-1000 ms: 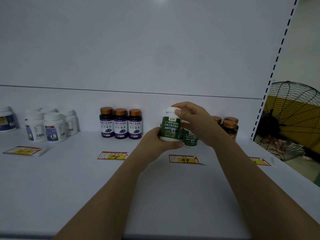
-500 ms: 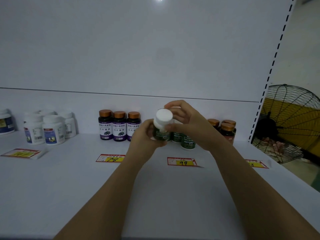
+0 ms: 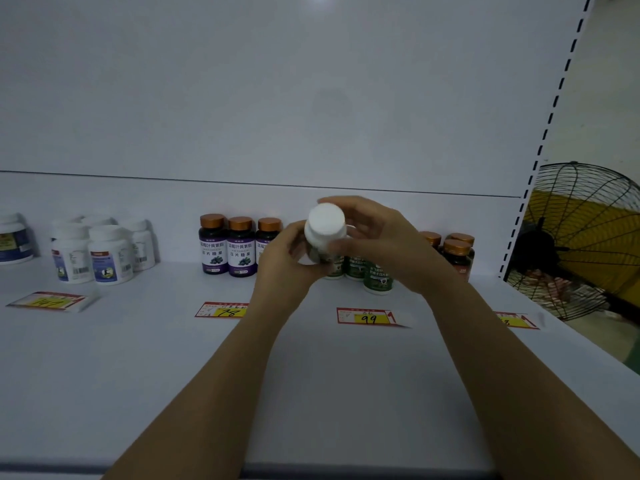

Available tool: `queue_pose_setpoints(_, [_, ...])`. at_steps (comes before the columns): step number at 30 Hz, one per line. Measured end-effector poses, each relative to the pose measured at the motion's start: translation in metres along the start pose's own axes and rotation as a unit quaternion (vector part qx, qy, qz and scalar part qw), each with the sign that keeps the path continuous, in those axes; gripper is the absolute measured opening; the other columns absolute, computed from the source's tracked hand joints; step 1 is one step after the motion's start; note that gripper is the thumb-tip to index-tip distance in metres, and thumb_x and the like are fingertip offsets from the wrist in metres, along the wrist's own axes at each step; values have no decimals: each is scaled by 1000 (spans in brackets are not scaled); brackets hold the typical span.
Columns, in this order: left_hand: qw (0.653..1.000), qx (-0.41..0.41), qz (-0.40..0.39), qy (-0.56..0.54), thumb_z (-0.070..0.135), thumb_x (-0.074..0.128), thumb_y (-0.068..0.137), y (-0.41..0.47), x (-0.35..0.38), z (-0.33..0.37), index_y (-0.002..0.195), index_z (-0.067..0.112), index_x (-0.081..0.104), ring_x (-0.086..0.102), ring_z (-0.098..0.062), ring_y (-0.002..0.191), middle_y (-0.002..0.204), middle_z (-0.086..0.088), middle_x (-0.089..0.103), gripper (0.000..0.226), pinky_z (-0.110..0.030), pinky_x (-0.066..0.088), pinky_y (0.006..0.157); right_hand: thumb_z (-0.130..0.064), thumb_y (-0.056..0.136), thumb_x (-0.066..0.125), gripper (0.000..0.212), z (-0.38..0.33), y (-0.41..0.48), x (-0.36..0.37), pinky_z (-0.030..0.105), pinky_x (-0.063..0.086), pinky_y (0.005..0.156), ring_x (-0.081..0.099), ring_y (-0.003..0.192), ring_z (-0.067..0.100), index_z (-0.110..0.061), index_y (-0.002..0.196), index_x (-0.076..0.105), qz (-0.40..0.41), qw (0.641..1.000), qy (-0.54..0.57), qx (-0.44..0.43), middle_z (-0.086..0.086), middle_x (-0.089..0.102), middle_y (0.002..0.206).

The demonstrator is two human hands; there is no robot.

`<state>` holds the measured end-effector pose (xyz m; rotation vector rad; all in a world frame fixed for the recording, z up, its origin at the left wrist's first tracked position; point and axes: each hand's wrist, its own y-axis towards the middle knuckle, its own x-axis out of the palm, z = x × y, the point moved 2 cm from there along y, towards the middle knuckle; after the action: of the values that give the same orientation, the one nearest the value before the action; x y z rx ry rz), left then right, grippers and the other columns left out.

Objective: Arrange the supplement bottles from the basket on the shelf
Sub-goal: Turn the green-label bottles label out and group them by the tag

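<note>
A green-labelled supplement bottle (image 3: 325,233) with a white cap is held above the white shelf (image 3: 329,375), tipped so the cap faces me. My left hand (image 3: 287,261) grips its lower body from the left. My right hand (image 3: 377,240) curls round it from the right and behind. Under my hands, more green bottles (image 3: 378,276) stand on the shelf behind the "99" price tag (image 3: 367,317). The basket is out of view.
Three purple-labelled bottles (image 3: 227,247) with copper caps stand left of my hands, white bottles (image 3: 100,251) further left, dark copper-capped bottles (image 3: 457,252) to the right. Price tags lie along the shelf. A black fan (image 3: 585,244) stands beyond the shelf's right upright.
The bottle went from upright with its label showing to tipped with its cap toward me, and it has risen slightly. Both hands stayed on it.
</note>
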<state>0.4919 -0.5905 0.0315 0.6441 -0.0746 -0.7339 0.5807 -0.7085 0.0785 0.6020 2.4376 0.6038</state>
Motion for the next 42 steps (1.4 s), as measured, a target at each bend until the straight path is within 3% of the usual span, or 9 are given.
queue_pose_setpoints(5, [976,-116,-147,-107,27,79,66,-4,9,8,109,13,65,70,-11,90,99,0,73,48,-21,55,80,-32,91,59,39,12,1,-15,34,55,89,68,102,22,-12,125,58,73,990,44,111,7,70,110])
queue_pose_setpoints(9, [943,-228,-182,-162,53,63,60,-7,13,4,95,10,65,71,-20,77,84,-9,74,56,-30,56,79,-49,88,59,52,30,1,-13,38,55,89,68,100,31,-2,112,64,80,954,98,271,20,70,106])
queue_pose_setpoints(12, [938,-255,-189,-139,61,59,59,-8,14,2,92,6,66,70,-20,73,81,-12,74,65,-32,56,78,-49,86,61,54,36,-1,-12,37,56,88,67,101,32,-3,113,65,77,942,119,306,23,67,110])
queue_pose_setpoints(20, [962,-183,-189,-69,37,73,69,-8,12,0,107,16,62,69,-12,89,95,0,73,45,-21,54,79,-35,91,60,39,31,2,-16,37,56,88,67,101,27,-8,119,58,95,966,100,219,13,68,112])
queue_pose_setpoints(25, [980,-131,-151,5,12,80,70,-7,11,-4,115,14,59,66,-4,89,101,6,69,50,-6,49,62,-31,89,63,32,21,1,-19,32,53,92,65,103,15,-19,119,60,73,987,-5,145,0,67,111])
queue_pose_setpoints(30, [971,-112,-166,130,16,81,68,-8,14,-13,118,14,56,62,-13,101,111,1,66,56,-21,47,83,-39,86,64,30,11,2,-19,13,45,72,58,89,-2,-22,111,65,75,963,-237,108,-11,64,102])
queue_pose_setpoints(34, [963,-107,-173,178,21,80,71,-11,16,-16,121,15,54,56,-8,96,116,-1,63,57,-18,43,80,-34,88,63,29,10,5,-18,8,41,72,57,91,4,-21,114,65,29,939,-325,108,-8,63,105])
queue_pose_setpoints(37, [957,-111,-172,205,28,75,77,-11,17,-18,128,16,48,52,-7,100,125,0,59,59,-18,39,84,-34,90,61,31,6,19,-21,16,39,75,53,93,6,-19,116,64,-7,915,-383,125,-5,63,108])
queue_pose_setpoints(42, [919,-111,-219,310,35,51,95,-18,23,-22,147,13,23,33,-19,137,152,-5,31,63,-26,29,105,-31,89,63,31,13,40,-28,21,37,78,52,96,11,-15,115,64,-13,896,-415,157,2,63,113])
